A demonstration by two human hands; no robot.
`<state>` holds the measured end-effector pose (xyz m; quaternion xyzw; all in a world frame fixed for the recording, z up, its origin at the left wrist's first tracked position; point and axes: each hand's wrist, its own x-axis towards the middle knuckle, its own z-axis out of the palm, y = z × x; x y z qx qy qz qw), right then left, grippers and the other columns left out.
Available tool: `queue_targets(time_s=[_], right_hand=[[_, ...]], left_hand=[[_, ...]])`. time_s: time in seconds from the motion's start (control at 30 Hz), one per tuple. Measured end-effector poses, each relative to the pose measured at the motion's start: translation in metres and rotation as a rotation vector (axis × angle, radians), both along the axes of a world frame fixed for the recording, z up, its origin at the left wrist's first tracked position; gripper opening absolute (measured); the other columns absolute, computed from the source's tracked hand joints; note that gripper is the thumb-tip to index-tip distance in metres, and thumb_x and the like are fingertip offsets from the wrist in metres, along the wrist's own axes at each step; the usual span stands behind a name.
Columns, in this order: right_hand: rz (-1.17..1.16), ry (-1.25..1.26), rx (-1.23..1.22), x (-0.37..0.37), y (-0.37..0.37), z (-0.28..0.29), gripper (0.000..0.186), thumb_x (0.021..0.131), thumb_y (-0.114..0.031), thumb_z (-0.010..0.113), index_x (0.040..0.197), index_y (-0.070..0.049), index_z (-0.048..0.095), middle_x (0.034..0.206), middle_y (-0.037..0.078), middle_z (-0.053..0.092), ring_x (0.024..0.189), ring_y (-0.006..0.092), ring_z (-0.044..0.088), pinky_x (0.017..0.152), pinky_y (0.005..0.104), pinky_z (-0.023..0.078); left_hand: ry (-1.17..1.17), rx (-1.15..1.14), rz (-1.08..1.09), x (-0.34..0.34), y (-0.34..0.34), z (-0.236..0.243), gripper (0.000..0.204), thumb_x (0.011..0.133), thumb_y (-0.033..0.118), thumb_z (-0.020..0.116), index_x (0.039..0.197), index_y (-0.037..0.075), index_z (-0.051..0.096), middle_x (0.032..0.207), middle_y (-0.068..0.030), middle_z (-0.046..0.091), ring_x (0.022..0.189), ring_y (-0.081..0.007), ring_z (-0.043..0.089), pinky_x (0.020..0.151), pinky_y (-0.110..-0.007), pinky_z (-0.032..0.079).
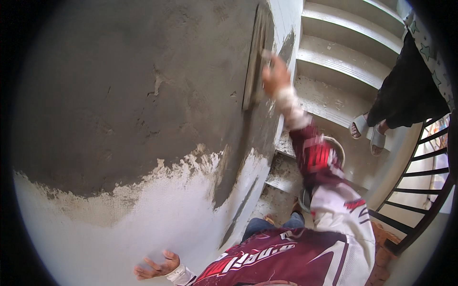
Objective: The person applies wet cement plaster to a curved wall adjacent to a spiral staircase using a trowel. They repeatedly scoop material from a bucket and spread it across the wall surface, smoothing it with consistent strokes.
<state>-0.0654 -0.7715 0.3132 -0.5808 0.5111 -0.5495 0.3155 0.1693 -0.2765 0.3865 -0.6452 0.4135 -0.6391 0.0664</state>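
Observation:
My right hand (276,76) is stretched out upward, blurred by motion, and closed on the handle of a long plastering trowel (254,62). The trowel's long edge lies along the right side of the wet grey plaster (143,86), close to the wall's corner. Lower down, the plaster ends in a ragged edge over the white wall (143,229). My left hand (158,267) is open with fingers apart in front of this white part; whether it touches the wall, I cannot tell. Behind my right arm is a bucket (338,148), mostly hidden.
Splattered stairs (341,59) climb at the right. A person in a long black garment (405,86) and grey sandals (377,142) stands on them. A dark metal railing (422,191) curves along the far right. My feet are on the steps below.

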Motion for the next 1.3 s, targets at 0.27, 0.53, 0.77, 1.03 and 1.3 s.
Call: queue_targets(time_s=[0.27, 0.53, 0.77, 1.03, 1.3], right_hand=[[0.166, -0.044, -0.405, 0.067, 0.165, -0.111, 0.053, 0.071, 0.009, 0.047, 0.123, -0.001, 0.053, 0.124, 0.021, 0.055, 0.118, 0.0328, 0.052, 0.102, 0.0393, 0.039], [0.01, 0.068, -0.109, 0.045, 0.101, -0.087, 0.043, 0.082, 0.001, 0.051, 0.125, 0.0, 0.049, 0.121, 0.021, 0.056, 0.116, 0.0328, 0.052, 0.101, 0.0399, 0.041], [0.097, 0.017, -0.178, 0.03, 0.074, 0.057, 0.045, 0.084, -0.006, 0.047, 0.129, -0.005, 0.046, 0.115, 0.02, 0.059, 0.096, 0.0297, 0.062, 0.086, 0.0397, 0.05], [0.036, 0.003, 0.161, 0.056, 0.297, -0.216, 0.07, 0.084, -0.007, 0.054, 0.144, -0.004, 0.017, 0.141, 0.024, 0.033, 0.131, 0.0356, 0.035, 0.108, 0.0375, 0.027], [-0.344, -0.667, 1.156, -0.08, 0.383, -0.348, 0.041, 0.082, -0.031, 0.066, 0.11, -0.003, 0.058, 0.078, 0.009, 0.061, 0.063, 0.0243, 0.059, 0.06, 0.0378, 0.05]], left_hand=[[-0.057, -0.005, -0.047, 0.004, 0.0, 0.005, 0.058, 0.093, 0.046, 0.042, 0.133, 0.003, 0.042, 0.139, -0.0271, 0.035, 0.131, -0.0411, 0.032, 0.11, -0.054, 0.017], [-0.047, -0.133, -0.199, 0.003, -0.007, 0.01, 0.065, 0.09, 0.048, 0.045, 0.137, 0.005, 0.034, 0.141, -0.0291, 0.029, 0.134, -0.0431, 0.024, 0.108, -0.057, 0.018], [0.032, -0.147, -0.297, 0.02, 0.012, -0.008, 0.072, 0.086, 0.052, 0.05, 0.138, 0.006, 0.031, 0.142, -0.0299, 0.026, 0.136, -0.0426, 0.017, 0.108, -0.057, 0.015], [0.14, -0.154, -0.496, 0.02, 0.021, -0.008, 0.065, 0.084, 0.048, 0.051, 0.134, 0.008, 0.038, 0.142, -0.0287, 0.028, 0.137, -0.0417, 0.012, 0.108, -0.058, 0.01], [0.226, -0.054, -0.65, 0.031, 0.05, -0.002, 0.059, 0.082, 0.041, 0.052, 0.131, 0.009, 0.041, 0.141, -0.026, 0.032, 0.137, -0.042, 0.014, 0.108, -0.059, 0.008]])
